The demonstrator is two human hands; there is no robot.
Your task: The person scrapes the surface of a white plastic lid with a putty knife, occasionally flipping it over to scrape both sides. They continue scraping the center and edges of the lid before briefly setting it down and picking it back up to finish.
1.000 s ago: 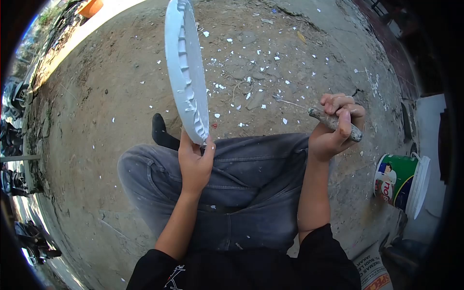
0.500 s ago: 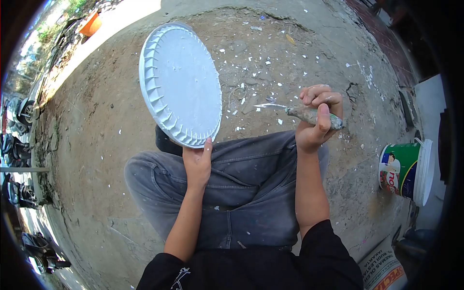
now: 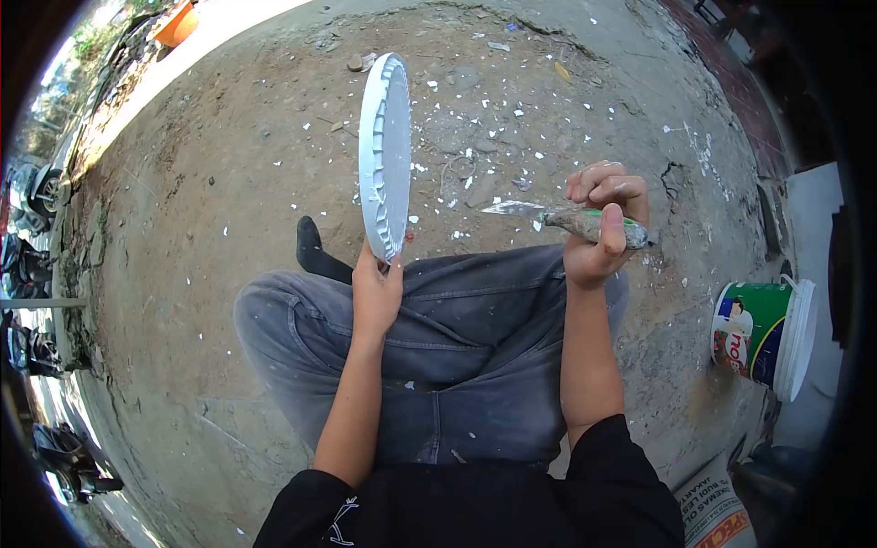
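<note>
My left hand grips the lower edge of a round white bucket lid, which stands almost edge-on to me. Its ribbed rim faces left and part of its flat face shows on the right. In my right hand is a knife with a paint-smeared handle; its blade points left toward the lid, apart from it. The thumb presses along the handle and the fingers curl round it.
White flakes lie scattered over the rough ground beyond my crossed legs. A green and white paint bucket lies on the right, near a printed sack. Parked motorbikes are at far left, an orange container at upper left.
The lid has turned from showing its broad face to nearly edge-on. My right hand has barely moved; the knife has rolled slightly, showing more of its blade.
</note>
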